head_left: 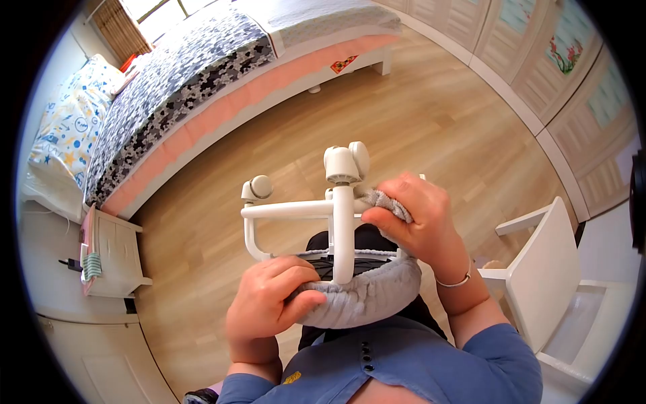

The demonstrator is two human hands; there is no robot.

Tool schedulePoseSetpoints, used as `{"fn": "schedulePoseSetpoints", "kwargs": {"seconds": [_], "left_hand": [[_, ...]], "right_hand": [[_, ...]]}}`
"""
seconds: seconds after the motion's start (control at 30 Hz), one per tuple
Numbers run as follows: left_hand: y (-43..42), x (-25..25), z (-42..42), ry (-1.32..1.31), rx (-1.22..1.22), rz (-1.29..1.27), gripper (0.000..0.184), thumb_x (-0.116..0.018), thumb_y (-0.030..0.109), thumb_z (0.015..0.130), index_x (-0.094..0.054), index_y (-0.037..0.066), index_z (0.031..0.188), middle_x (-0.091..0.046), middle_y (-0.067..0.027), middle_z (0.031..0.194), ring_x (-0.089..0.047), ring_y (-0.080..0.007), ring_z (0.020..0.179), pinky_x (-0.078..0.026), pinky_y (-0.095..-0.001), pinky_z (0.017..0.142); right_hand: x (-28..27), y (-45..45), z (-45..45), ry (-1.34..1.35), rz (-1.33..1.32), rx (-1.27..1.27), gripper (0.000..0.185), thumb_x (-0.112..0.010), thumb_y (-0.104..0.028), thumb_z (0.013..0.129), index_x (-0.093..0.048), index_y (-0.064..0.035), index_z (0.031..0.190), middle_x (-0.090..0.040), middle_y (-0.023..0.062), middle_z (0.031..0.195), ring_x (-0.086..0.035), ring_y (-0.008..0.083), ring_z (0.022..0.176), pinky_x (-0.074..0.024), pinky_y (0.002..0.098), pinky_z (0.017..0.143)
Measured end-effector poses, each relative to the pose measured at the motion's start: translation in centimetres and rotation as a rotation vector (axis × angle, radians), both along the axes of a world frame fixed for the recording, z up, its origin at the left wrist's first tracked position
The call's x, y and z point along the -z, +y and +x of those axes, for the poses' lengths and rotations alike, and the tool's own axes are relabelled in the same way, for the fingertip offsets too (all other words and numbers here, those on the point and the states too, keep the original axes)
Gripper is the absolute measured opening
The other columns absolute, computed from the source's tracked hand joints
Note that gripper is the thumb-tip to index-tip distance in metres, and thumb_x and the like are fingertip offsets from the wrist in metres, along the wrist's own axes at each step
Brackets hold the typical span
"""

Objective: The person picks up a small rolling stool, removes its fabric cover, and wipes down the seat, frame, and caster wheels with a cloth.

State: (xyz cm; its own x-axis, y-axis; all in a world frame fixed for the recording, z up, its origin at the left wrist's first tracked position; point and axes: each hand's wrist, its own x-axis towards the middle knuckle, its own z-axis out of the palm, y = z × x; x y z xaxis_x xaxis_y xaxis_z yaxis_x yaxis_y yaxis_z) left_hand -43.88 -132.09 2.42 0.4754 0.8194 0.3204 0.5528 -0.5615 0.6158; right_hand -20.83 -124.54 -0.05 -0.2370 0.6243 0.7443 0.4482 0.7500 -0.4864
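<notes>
1. Grey cover (pixel 373 297): I see it around the near side of the upturned wheeled frame (pixel 344 236).
2. Left hand (pixel 272 293) grips its edge; right hand (pixel 420 215) clutches its bunched part.
3. Near side looks wrapped; I judge the bunch unspread.

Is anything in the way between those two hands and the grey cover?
Nothing visible: the left hand grips the grey cover directly, and the right hand clutches bunched grey fabric. A white leg stands between the two hands, but seems to block neither.

Matt, plush grey cloth cover (pixel 377 296), smooth white stool frame (pixel 344 236), wood-look floor (pixel 431 121).
</notes>
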Motion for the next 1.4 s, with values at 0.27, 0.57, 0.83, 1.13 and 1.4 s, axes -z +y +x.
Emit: {"fn": "schedulePoseSetpoints", "kwargs": {"seconds": [0.27,0.57,0.83,1.13,1.4], "left_hand": [[-1.7,-0.1,0.8,-0.016,-0.141,0.097,0.021,-0.072,0.02,0.07,-0.061,0.003,0.076,-0.061,-0.0076,0.075,-0.059,-0.0244,0.067,-0.047,-0.033,0.059],[-3.2,0.2,2.0,0.08,-0.236,0.315,0.019,-0.073,0.013,0.069,-0.061,0.003,0.079,-0.061,-0.0068,0.078,-0.058,-0.0242,0.068,-0.047,-0.0341,0.06],[-2.9,0.4,1.8,0.1,-0.274,0.356,0.026,-0.071,0.023,0.074,-0.053,0.006,0.068,-0.051,-0.0056,0.067,-0.047,-0.0236,0.06,-0.037,-0.0328,0.06],[-1.9,1.2,1.0,-0.007,-0.234,0.322,0.038,-0.073,0.028,0.072,-0.044,0.007,0.06,-0.044,-0.0052,0.059,-0.039,-0.0226,0.054,-0.032,-0.0325,0.051],[-1.6,1.0,-1.6,-0.139,-0.152,0.216,0.03,-0.068,0.02,0.076,-0.047,0.002,0.064,-0.042,-0.007,0.059,-0.039,-0.0219,0.055,-0.032,-0.0314,0.051]], "right_hand": [[-0.5,-0.7,-0.7,-0.089,0.022,0.026,0.033,-0.074,-0.031,0.07,-0.059,-0.0056,0.082,-0.057,0.0074,0.068,-0.055,0.0231,0.056,-0.0439,0.0319,0.048],[-0.6,-1.0,-0.6,-0.048,0.012,0.024,0.036,-0.078,-0.03,0.064,-0.059,-0.0049,0.081,-0.054,0.0078,0.064,-0.053,0.0234,0.053,-0.0418,0.0316,0.048],[-0.7,-1.3,-0.5,-0.028,-0.05,0.02,0.036,-0.081,-0.025,0.06,-0.059,-0.005,0.08,-0.055,0.0079,0.065,-0.053,0.0232,0.054,-0.0417,0.0312,0.049],[0.2,-0.8,-0.7,0.066,-0.041,-0.026,0.033,-0.081,-0.026,0.062,-0.063,-0.0043,0.079,-0.059,0.0082,0.067,-0.057,0.0215,0.054,-0.0445,0.0302,0.048],[-0.2,0.3,-1.8,0.143,0.026,-0.128,0.031,-0.083,-0.012,0.059,-0.063,-0.002,0.08,-0.058,0.0051,0.064,-0.051,0.0127,0.053,-0.0391,0.0255,0.048]]}}
